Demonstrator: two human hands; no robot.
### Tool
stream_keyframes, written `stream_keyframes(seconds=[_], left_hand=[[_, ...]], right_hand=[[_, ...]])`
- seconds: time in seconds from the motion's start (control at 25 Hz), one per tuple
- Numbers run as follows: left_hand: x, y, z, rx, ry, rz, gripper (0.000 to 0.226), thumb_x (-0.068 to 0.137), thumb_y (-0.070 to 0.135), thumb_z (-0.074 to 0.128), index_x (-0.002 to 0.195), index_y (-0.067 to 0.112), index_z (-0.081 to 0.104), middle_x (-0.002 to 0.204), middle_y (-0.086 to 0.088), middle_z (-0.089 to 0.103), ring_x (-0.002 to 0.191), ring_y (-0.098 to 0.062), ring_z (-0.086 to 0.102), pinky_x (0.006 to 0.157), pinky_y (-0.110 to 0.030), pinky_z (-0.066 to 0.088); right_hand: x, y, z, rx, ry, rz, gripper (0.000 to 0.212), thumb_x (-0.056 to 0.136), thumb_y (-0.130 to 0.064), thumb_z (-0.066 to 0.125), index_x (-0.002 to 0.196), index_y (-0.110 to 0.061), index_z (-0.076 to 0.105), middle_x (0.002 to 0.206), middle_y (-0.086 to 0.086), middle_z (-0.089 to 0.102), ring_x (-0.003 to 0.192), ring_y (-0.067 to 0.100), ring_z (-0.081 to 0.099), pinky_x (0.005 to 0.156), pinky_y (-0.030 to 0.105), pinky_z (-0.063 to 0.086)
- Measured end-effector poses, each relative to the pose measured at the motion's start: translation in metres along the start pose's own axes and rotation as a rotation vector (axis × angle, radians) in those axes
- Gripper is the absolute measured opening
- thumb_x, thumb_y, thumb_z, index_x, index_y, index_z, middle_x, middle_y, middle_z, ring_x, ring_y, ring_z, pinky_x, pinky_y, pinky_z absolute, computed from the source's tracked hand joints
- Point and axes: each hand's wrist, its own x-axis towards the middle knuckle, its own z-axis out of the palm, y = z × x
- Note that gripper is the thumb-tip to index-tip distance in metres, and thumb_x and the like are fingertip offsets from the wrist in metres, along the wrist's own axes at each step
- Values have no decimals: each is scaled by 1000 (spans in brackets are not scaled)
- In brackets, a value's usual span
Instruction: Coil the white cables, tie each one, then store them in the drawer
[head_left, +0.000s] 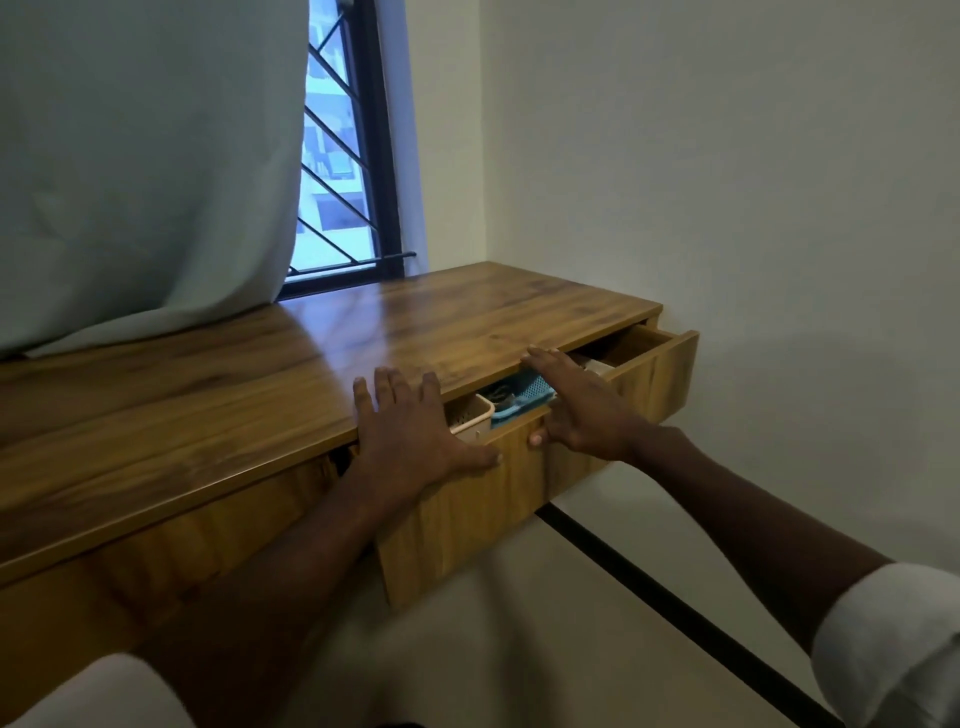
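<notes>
- Left hand (410, 431) is lying flat on the desk (208, 384) edge, fingers straight, gripping nothing.
- Right hand (576, 410) is spanning the part-open drawer (467, 519), fingers straight, thumb touching its front.
- Cables inside: cannot tell.

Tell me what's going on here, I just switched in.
A person has both hands at the drawer, which stands partly open under the desk. The left hand lies flat over the desk edge, thumb on the drawer front; the right hand stretches across the gap. A blue basket and a cream basket sit inside. What the baskets hold is hard to make out.
</notes>
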Motion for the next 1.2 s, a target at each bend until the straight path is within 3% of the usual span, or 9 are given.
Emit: stream_keyframes(seconds=[0.12, 0.24, 0.32, 0.44, 0.6, 0.8, 0.92, 1.04, 1.2], left_hand=[[10, -12, 7, -17, 68, -8, 111, 71, 96, 53, 158, 31, 31, 161, -20, 38, 149, -41, 33, 120, -59, 24], [13, -17, 17, 85, 192, 25, 89, 84, 84, 56, 153, 32, 38, 151, -17, 50, 137, -37, 49, 107, -49, 45], [17, -17, 25, 125, 249, 17, 81, 89, 75, 60, 153, 31, 37, 149, -17, 52, 134, -36, 51, 103, -46, 47], [25, -18, 38, 153, 312, 1, 71, 95, 62, 62, 152, 28, 36, 148, -18, 53, 132, -36, 53, 101, -45, 50], [29, -22, 44, 158, 354, 3, 67, 96, 59, 62, 151, 26, 40, 145, -16, 56, 130, -34, 56, 98, -44, 52], [28, -26, 39, 112, 353, 20, 67, 95, 58, 65, 151, 29, 42, 140, -12, 60, 125, -29, 59, 91, -40, 52], [15, -35, 29, 56, 340, 95, 67, 95, 55, 67, 151, 29, 42, 140, -8, 60, 123, -25, 59, 89, -38, 53], [-10, -53, 17, -60, 319, 172, 65, 96, 57, 63, 150, 27, 45, 146, -6, 58, 127, -24, 58, 97, -42, 51], [-39, -101, -13, -162, 482, 94, 53, 103, 50, 55, 143, 16, 57, 142, -10, 63, 129, -31, 58, 106, -48, 43]], right_hand=[[22, -7, 23, 49, 109, -11, 114, 79, -37, 88, 166, -29, 14, 175, -6, 10, 161, 22, 10, 123, 59, 29], [43, -10, 37, 48, 114, 3, 106, 81, -31, 87, 165, -28, 21, 173, -5, 19, 160, 22, 14, 123, 58, 28], [53, -13, 46, 44, 154, 4, 90, 81, -29, 86, 158, -26, 39, 165, -2, 38, 156, 23, 28, 122, 58, 29], [64, -21, 59, -73, 352, 45, 68, 74, -38, 88, 135, -29, 58, 137, -6, 63, 131, 22, 55, 112, 53, 36], [71, -25, 66, -210, 397, 104, 55, 74, -43, 84, 123, -33, 59, 123, -11, 64, 117, 19, 60, 109, 51, 31], [69, -48, 53, -225, 312, 166, 53, 73, -37, 85, 117, -29, 58, 116, -7, 63, 112, 21, 59, 102, 46, 40], [67, -62, 48, -190, 234, 212, 52, 76, -31, 82, 120, -23, 56, 118, -1, 60, 112, 24, 58, 93, 42, 46], [56, -79, 38, -71, 117, 242, 56, 81, -22, 70, 134, -16, 52, 134, 6, 54, 130, 27, 48, 108, 47, 39], [56, -136, 34, -72, 257, 76, 62, 91, -21, 61, 151, -15, 45, 160, 7, 43, 150, 24, 35, 120, 54, 29]])
